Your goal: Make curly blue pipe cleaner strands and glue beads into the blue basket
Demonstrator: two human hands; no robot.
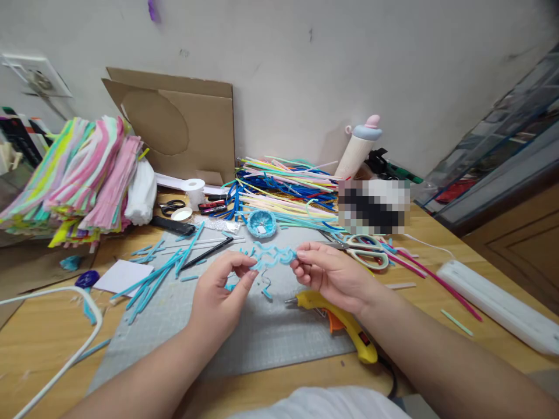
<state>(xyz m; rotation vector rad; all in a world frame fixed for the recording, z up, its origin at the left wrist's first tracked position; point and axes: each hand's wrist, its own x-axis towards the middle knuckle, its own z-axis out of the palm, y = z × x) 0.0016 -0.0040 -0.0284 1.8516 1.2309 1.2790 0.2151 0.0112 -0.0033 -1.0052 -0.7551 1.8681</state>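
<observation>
Over the mat (pixel 271 340), left hand (pixel 218 299) and right hand (pixel 334 276) pinch a pipe cleaner (pixel 274 256).

light blue pipe cleaner (pixel 273 256), yellow glue gun (pixel 336 317)

The curled blue piece (pixel 274 256) looks like fuzzy chenille stem, soft and matt, as do the loose blue stems (pixel 161 270) and the pastel bundles (pixel 82 174) stacked at the left. The cutting mat (pixel 262 340) is a dull grey, smooth sheet (rubbery plastic, by its look) printed with a faint grid. The table (pixel 39 343) under it is pale wood with a slight sheen. The glue gun (pixel 345 323) has a glossy yellow plastic body with a metal tip. The scissors (pixel 364 251) show bare metal blades and smooth pale plastic handles. The cardboard (pixel 183 125) is brown, matt and rough-edged; the wall (pixel 349 52) is flat, chalky paint.
</observation>
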